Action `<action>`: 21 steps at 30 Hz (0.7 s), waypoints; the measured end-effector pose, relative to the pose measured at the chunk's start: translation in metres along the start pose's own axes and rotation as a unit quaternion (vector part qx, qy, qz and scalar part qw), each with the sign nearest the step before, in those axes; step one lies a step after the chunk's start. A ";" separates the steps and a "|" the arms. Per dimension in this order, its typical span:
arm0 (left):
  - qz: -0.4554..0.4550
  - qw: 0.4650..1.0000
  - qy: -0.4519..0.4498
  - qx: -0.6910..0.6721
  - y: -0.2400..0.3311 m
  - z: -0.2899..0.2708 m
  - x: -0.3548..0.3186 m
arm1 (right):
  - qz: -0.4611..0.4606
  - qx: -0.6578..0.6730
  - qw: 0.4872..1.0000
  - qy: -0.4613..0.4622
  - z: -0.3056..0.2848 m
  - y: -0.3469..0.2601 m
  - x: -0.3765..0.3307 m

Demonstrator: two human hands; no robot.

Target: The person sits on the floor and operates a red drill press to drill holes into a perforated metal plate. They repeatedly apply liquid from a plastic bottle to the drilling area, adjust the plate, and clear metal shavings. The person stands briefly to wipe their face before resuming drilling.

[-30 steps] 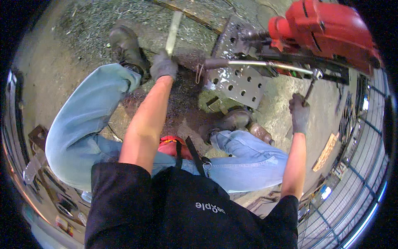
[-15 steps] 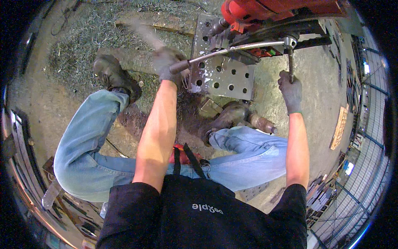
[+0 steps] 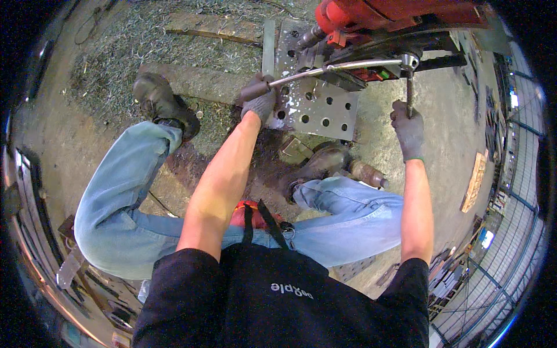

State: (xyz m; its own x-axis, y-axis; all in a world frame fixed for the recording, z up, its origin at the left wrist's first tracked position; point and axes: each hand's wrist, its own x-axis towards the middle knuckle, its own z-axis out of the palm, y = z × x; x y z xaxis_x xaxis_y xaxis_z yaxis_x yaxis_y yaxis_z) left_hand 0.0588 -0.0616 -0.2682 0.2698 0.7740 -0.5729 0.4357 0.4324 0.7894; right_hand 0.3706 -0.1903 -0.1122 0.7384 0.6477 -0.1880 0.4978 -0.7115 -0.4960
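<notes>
My left hand (image 3: 261, 108), in a grey glove, is closed on a flat metal strip (image 3: 268, 49) that lies along the left edge of a steel plate with rows of holes (image 3: 313, 120). Just over those fingers passes the dark grip of a long lever (image 3: 299, 76) on a red drill machine (image 3: 371, 14). My gloved right hand (image 3: 408, 132) is wrapped round another lever (image 3: 410, 87), which comes down from the same metal hub (image 3: 409, 61). The drill's chuck end (image 3: 310, 36) lies over the plate's far part. My left hand hides the strip's near end.
Metal shavings (image 3: 116, 64) cover the floor at the far left, around wooden boards (image 3: 214, 28). A brown bottle (image 3: 367, 173) lies beside my right boot (image 3: 325, 162). A wooden piece (image 3: 474, 182) is on the floor at right, near stacked metal pieces (image 3: 449, 278).
My left hand has moved slightly right, swinging the strip from a blurred leftward slant to upright against the plate's edge. My right hand stays on its lever.
</notes>
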 end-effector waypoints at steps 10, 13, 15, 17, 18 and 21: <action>0.054 0.988 -0.070 -0.127 -0.060 0.036 0.035 | 0.001 0.018 1.000 -0.009 0.005 0.000 -0.002; 0.060 0.992 -0.052 -0.102 -0.072 0.039 0.045 | -0.005 0.015 1.000 -0.015 0.004 0.003 0.001; 0.036 0.990 -0.059 -0.124 -0.080 0.037 0.050 | -0.016 0.018 0.999 -0.021 0.009 0.002 0.004; -0.003 0.977 -0.107 -0.182 -0.064 0.037 0.037 | -0.012 0.021 1.000 -0.013 0.005 0.007 0.000; 0.004 0.981 -0.107 -0.165 -0.062 0.034 0.035 | -0.009 0.015 1.000 -0.013 0.004 0.005 0.000; 0.027 0.991 -0.085 -0.101 -0.057 0.025 0.028 | -0.007 0.013 1.000 -0.016 0.004 0.004 0.001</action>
State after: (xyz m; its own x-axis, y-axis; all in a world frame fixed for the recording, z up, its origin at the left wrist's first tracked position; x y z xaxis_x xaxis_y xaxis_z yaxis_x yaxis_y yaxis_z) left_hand 0.0630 -0.0756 -0.3349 0.4368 0.7161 -0.5445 0.2412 0.4899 0.8378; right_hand 0.3715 -0.1912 -0.1182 0.7161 0.6662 -0.2083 0.4951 -0.6952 -0.5211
